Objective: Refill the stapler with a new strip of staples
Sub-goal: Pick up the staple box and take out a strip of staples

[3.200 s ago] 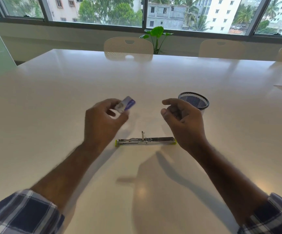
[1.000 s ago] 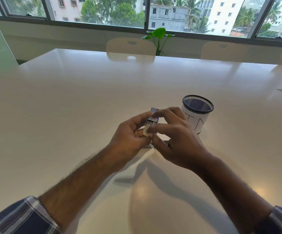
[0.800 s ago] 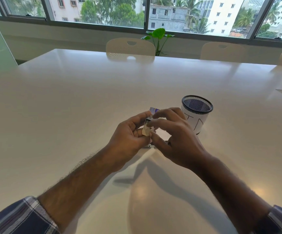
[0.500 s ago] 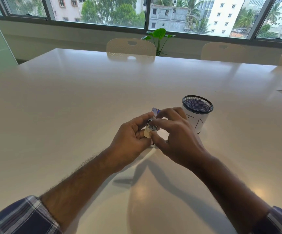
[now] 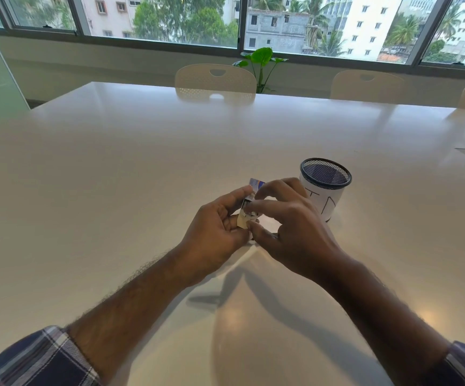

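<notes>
Near table centre, left hand (image 5: 214, 232) grips small staple box (image 5: 249, 208); right hand (image 5: 289, 227) fingertips pinch open end. Light, flimsy card; hold by sides. Staple strip likely brittle.

Left hand (image 5: 214, 232) brought the staple box (image 5: 249, 207) in from the left, right hand (image 5: 289, 229) joined it, fingers now picking at the box, stapler now hidden beneath both hands
</notes>
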`<state>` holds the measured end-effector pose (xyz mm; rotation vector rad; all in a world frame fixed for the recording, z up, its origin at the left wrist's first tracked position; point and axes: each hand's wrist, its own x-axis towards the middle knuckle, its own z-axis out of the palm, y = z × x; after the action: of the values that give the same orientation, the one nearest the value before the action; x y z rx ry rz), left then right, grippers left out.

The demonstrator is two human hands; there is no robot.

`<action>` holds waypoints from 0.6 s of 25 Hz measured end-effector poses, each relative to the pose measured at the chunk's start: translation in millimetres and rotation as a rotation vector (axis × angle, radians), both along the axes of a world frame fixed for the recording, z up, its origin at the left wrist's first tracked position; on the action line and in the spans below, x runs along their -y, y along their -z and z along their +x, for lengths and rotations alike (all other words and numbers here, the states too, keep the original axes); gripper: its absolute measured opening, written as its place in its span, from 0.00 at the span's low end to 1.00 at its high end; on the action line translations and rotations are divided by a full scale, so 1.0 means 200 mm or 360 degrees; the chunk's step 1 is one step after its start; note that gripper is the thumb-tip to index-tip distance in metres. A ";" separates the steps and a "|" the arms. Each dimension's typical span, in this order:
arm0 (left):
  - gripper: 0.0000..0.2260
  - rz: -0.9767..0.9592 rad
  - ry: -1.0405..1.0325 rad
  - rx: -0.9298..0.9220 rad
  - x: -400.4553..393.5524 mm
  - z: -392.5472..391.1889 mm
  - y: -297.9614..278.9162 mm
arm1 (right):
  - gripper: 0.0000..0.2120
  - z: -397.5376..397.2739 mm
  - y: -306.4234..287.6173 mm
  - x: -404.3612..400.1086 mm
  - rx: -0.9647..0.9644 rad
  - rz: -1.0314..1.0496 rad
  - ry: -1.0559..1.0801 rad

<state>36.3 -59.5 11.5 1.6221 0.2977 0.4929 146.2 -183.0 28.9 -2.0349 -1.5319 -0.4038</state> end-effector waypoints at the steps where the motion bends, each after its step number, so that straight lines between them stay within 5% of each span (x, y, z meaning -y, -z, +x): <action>1: 0.29 0.0025 -0.0009 -0.0007 0.00 0.00 0.00 | 0.10 0.00 0.00 0.00 -0.0032 0.0011 0.0010; 7: 0.29 0.0047 -0.0047 -0.0016 0.01 0.01 0.01 | 0.15 -0.02 0.00 0.00 0.0099 -0.0142 0.0137; 15: 0.31 -0.0018 -0.0032 0.0000 -0.01 0.01 0.01 | 0.09 -0.03 -0.01 0.01 0.0049 -0.0117 0.0015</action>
<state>38.1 -57.9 8.7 1.6097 0.3168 0.5056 141.2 -184.1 30.9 -2.1018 -1.5773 -0.3898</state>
